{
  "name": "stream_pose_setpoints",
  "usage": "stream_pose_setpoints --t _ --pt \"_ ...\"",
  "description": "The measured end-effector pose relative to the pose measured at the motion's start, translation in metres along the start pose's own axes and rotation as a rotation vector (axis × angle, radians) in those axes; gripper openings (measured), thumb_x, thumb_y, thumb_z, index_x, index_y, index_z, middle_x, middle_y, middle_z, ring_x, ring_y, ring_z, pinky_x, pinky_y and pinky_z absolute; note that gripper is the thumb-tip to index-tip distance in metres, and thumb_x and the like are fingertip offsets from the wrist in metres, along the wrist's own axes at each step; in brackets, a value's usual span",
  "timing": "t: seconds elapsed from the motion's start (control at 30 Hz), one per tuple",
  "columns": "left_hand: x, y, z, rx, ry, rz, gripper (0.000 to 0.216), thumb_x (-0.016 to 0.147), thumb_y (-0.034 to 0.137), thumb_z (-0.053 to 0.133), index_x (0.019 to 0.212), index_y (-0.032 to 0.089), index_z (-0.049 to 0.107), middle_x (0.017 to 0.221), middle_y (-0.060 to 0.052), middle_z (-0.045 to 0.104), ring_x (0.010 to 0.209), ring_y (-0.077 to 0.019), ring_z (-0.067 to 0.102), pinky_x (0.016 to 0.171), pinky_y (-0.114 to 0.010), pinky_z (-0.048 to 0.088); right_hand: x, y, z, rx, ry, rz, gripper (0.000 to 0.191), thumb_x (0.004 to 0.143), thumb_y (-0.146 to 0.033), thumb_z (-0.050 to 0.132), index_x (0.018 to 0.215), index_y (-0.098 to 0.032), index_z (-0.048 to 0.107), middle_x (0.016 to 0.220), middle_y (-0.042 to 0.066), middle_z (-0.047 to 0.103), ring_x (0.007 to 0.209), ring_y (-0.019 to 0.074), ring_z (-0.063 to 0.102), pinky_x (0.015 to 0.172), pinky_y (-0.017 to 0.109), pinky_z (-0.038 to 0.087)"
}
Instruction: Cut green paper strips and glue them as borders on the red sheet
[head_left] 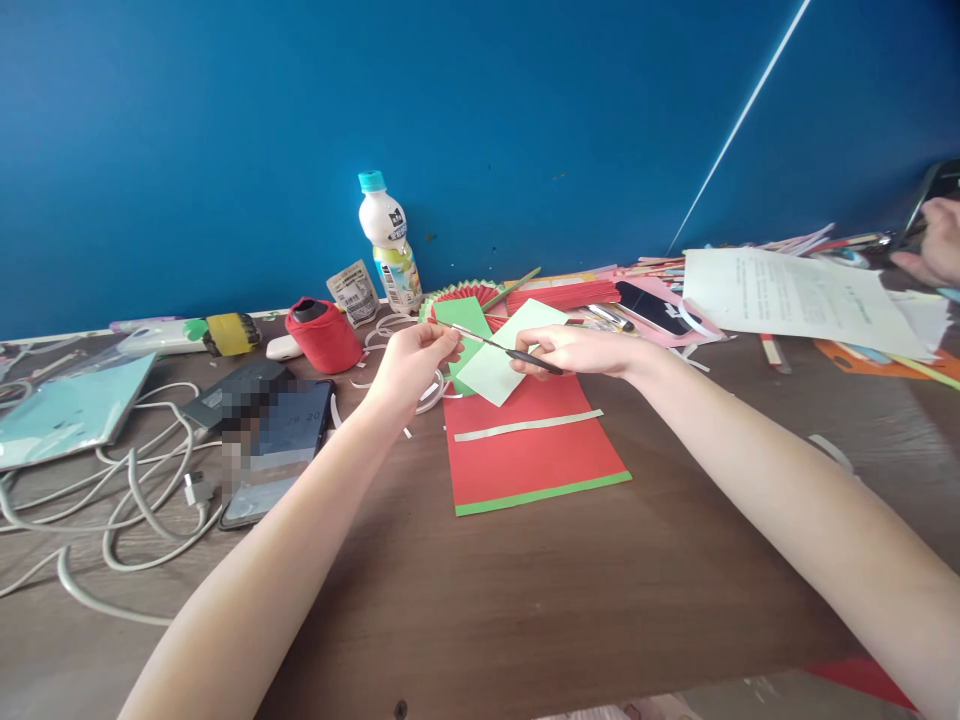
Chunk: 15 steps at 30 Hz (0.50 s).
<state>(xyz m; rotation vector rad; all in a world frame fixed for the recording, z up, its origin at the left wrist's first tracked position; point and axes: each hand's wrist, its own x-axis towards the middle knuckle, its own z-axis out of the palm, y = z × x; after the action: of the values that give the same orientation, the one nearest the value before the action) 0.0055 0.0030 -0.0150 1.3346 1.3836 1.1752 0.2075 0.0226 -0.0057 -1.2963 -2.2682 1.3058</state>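
Note:
My right hand [559, 350] is closed around slim black-handled scissors [534, 360], seen edge-on, with the blades pointing left. My left hand [421, 352] pinches what looks like a thin paper strip near the blade tips; the fingers partly hide it. Below both hands lies a red sheet [525, 460] with a green lower edge, and a pale strip [529, 426] rests across it. A pale green square of paper [491, 376] lies over the sheet's top, partly behind my right hand. Behind it is a brighter green paper [463, 313].
Left are a phone [281, 450], looped white cables [131, 490], a red roll [328, 338] and a bottle [394, 250]. Folded red paper [562, 294] and a printed sheet [795, 300] lie along the blue wall. Another person's hand [941, 245] shows at the right edge.

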Motion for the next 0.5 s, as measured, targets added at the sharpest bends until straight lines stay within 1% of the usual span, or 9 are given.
stream_pose_setpoints --t 0.17,0.3,0.5 --pt "0.0016 -0.0017 -0.0001 -0.040 -0.023 -0.006 0.012 0.074 0.022 0.060 0.065 0.013 0.060 0.062 0.000 0.059 0.057 -0.0069 0.052 0.056 -0.018 0.039 -0.0007 -0.0008 -0.0013 0.045 -0.012 -0.010 0.032 0.071 -0.041 0.061 0.063 -0.021 0.038 0.059 -0.004 0.042 0.071 0.0149 0.046 0.064 0.028 0.027" --pt "0.0029 -0.0031 0.0002 -0.056 -0.024 -0.007 0.011 0.072 0.021 0.060 0.065 0.012 0.060 0.060 0.000 0.058 0.054 -0.0068 0.049 0.054 -0.018 0.037 -0.0011 0.0000 -0.0021 0.099 -0.034 -0.009 0.025 0.070 -0.033 0.060 0.063 -0.020 0.039 0.067 -0.002 0.050 0.079 0.0157 0.052 0.066 0.027 0.029" --pt "0.0044 -0.0061 0.0003 -0.083 -0.040 -0.034 0.012 0.072 0.022 0.061 0.064 0.013 0.060 0.058 0.001 0.058 0.051 -0.0056 0.046 0.054 -0.019 0.035 -0.0026 0.0015 -0.0027 0.092 -0.021 -0.019 0.028 0.069 -0.037 0.059 0.063 -0.021 0.038 0.071 -0.001 0.057 0.085 0.0181 0.056 0.067 0.028 0.031"
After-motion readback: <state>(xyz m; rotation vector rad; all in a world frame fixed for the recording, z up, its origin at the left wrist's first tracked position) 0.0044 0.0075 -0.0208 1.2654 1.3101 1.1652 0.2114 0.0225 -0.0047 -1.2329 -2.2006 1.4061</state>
